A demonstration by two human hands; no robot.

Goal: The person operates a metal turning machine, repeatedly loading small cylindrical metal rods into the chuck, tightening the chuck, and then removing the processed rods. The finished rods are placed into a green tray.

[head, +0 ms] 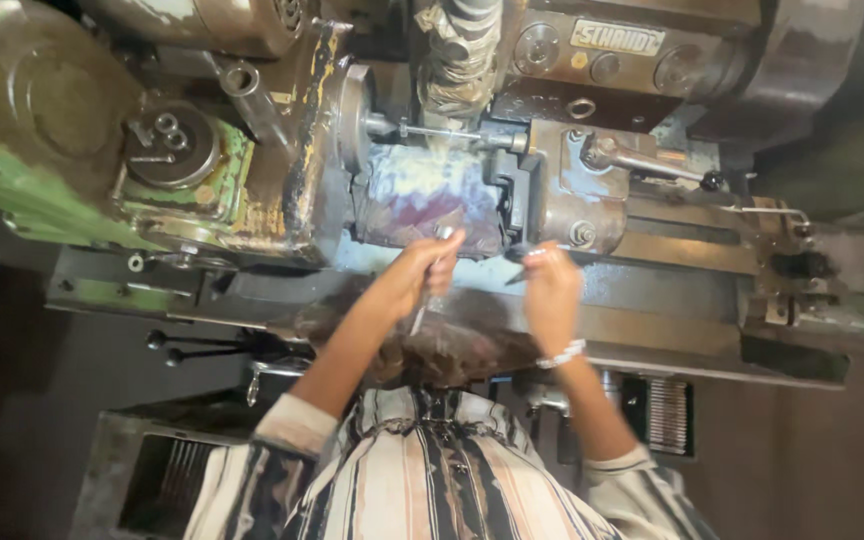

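Gripping thin rod [422,308], left hand [420,268]

machine [592,215] behind hands | rod [422,310], seemingly, in left hand [422,270]

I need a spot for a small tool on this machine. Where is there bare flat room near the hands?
The long bed rail right of the right hand is bare as far as the end bracket. The ledge left of the left hand is also free. Between the hands, by the wet guard, it is crowded.
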